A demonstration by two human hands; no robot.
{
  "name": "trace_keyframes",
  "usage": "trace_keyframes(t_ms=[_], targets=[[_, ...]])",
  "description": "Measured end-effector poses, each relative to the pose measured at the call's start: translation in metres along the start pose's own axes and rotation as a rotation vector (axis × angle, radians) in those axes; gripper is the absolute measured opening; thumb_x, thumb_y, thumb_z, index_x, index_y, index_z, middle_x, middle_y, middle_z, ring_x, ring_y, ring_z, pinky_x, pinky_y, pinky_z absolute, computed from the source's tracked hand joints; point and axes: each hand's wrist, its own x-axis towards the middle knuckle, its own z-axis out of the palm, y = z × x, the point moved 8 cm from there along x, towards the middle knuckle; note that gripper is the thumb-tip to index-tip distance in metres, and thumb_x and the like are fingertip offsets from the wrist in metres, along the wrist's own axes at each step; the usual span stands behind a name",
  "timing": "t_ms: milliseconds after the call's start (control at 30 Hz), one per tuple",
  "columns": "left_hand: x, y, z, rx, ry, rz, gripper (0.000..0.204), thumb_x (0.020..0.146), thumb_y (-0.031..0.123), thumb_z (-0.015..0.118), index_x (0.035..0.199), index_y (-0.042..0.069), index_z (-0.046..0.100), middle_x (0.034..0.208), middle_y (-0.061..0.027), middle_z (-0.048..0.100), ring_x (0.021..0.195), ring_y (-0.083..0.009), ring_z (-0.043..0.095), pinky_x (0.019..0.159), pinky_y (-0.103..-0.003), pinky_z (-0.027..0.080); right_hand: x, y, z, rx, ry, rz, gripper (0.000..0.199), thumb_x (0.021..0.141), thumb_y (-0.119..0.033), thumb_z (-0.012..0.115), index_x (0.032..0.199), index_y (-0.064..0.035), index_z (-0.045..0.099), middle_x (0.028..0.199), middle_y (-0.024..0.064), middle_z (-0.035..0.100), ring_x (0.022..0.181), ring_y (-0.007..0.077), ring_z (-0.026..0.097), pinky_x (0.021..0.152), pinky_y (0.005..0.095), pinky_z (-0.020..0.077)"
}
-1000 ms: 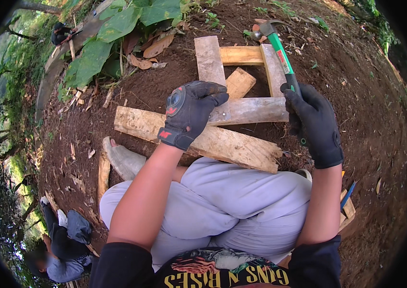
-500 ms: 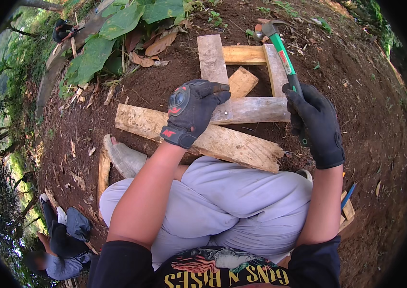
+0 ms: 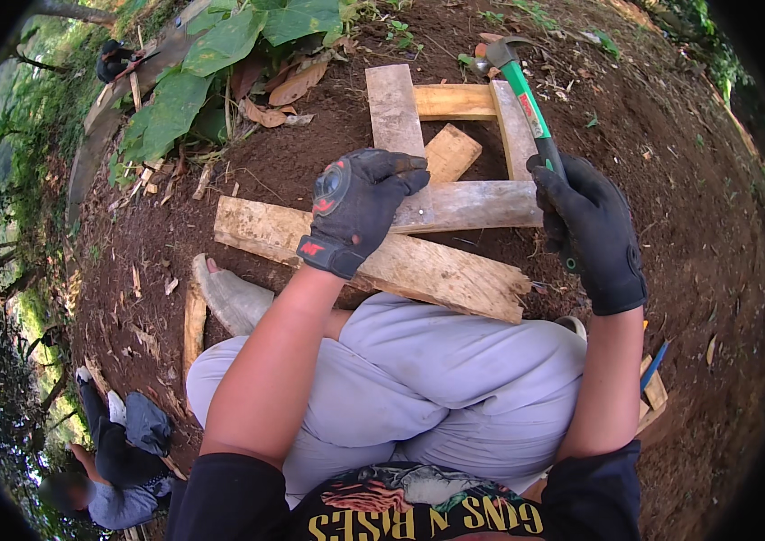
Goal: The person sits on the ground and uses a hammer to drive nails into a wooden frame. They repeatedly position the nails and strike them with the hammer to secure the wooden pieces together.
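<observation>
My right hand, in a black glove, grips a claw hammer by its dark lower handle. The hammer's green handle slants up, its steel head beyond the right side of a small wooden frame on the soil. My left hand, gloved too, is over the frame's near left corner. Its thumb and forefinger are pressed together; whatever they pinch is too small to make out. A nail head shows in the near board beside that hand. A short loose wood block lies inside the frame.
A rough plank with a splintered right end lies between the frame and my crossed legs. Leafy plants grow at the far left. Two other people sit off to the left. By my right knee is a blue-handled tool on wood pieces.
Both hands and the hammer keep almost the same pose. The whole view has shifted very slightly.
</observation>
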Motion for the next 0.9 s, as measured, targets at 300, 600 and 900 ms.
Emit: trace_keyframes(t_ms=[300, 600, 900], targets=[[-0.002, 0.007, -0.002, -0.005, -0.073, -0.031, 0.031, 0.088, 0.028, 0.085, 0.111, 0.007, 0.085, 0.108, -0.0093, 0.080, 0.100, -0.0208, 0.074, 0.091, -0.034, 0.056, -0.025, -0.009, -0.002, -0.186, 0.031, -0.053, 0.038, 0.107, -0.038, 0.064, 0.113, -0.0024, 0.075, 0.072, 0.0030, 0.060, 0.054, 0.0087, 0.053, 0.051, 0.0309, 0.0433], [-0.002, -0.001, 0.004, 0.054, 0.073, 0.206, 0.029, 0.086, 0.030, 0.085, 0.105, 0.009, 0.085, 0.108, -0.0089, 0.079, 0.105, -0.0273, 0.074, 0.097, -0.037, 0.056, -0.090, -0.022, 0.017, -0.514, 0.147, -0.261, 0.035, 0.109, -0.027, 0.058, 0.135, -0.0056, 0.068, 0.107, 0.0188, 0.073, 0.093, 0.0344, 0.073, 0.083, 0.0452, 0.0567], [0.000, -0.010, 0.011, 0.035, 0.106, 0.217, 0.032, 0.085, 0.030, 0.085, 0.105, 0.006, 0.082, 0.115, -0.0106, 0.077, 0.110, -0.0290, 0.071, 0.099, -0.039, 0.056, -0.166, -0.024, 0.071, -0.672, 0.250, -0.478, 0.039, 0.107, -0.017, 0.063, 0.144, -0.0047, 0.064, 0.132, 0.0238, 0.072, 0.116, 0.0404, 0.073, 0.096, 0.0484, 0.0576]])
